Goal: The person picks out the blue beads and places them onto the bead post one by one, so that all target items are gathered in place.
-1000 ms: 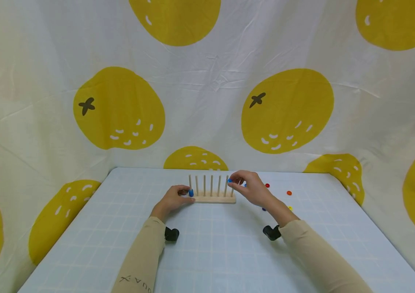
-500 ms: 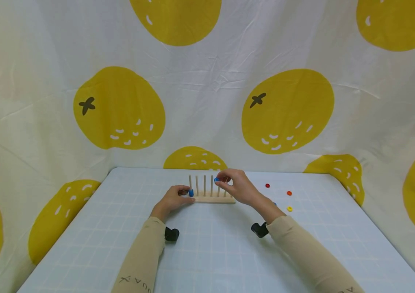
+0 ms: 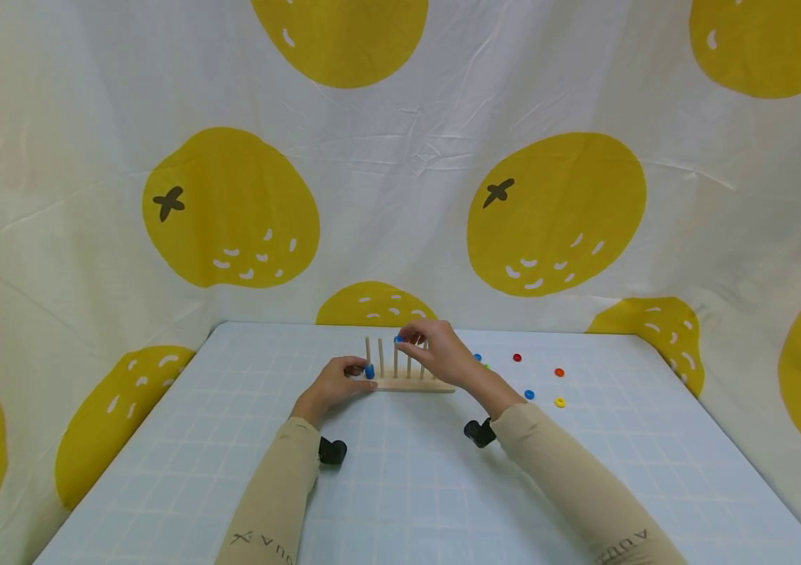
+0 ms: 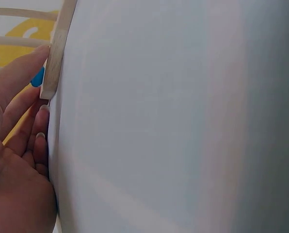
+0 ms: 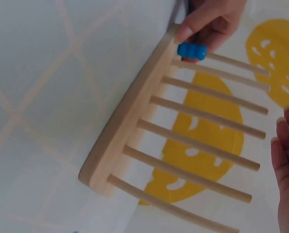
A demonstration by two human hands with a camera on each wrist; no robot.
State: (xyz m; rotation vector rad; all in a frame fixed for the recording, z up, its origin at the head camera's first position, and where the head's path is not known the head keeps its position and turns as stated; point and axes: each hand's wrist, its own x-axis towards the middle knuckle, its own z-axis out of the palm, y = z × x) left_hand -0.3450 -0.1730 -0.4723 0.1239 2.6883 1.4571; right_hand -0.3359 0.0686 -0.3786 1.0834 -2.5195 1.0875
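Head view: your right grip [image 3: 437, 351] pinched a blue ring [image 3: 398, 340] near the top of the third peg [image 3: 395, 362] from the left. The right wrist view showed that ring just beyond the peg tips, apart from them. Fingers and thumb were closed to about the ring's own width; their exact contact was partly hidden.

Your left grip [image 3: 335, 382] held the left end of the rack [image 3: 414, 385], thumb against the base. Whether its fingers also touched the blue stack [image 3: 369, 371] on the end peg could not be told.

Handling, as judged: the ring was light, stiff, smooth enough to slip and hardly fragile. The sound hold for you was on its outer rim, leaving the hole free. The rack, apparently plain wood, was rigid and liable to slide if knocked; the base end gave you better purchase than the thin pegs.

Right of the rack, a red ring [image 3: 517, 357], an orange ring [image 3: 558, 372] and a yellow ring [image 3: 560, 402] lay on the surface [image 3: 386, 502].
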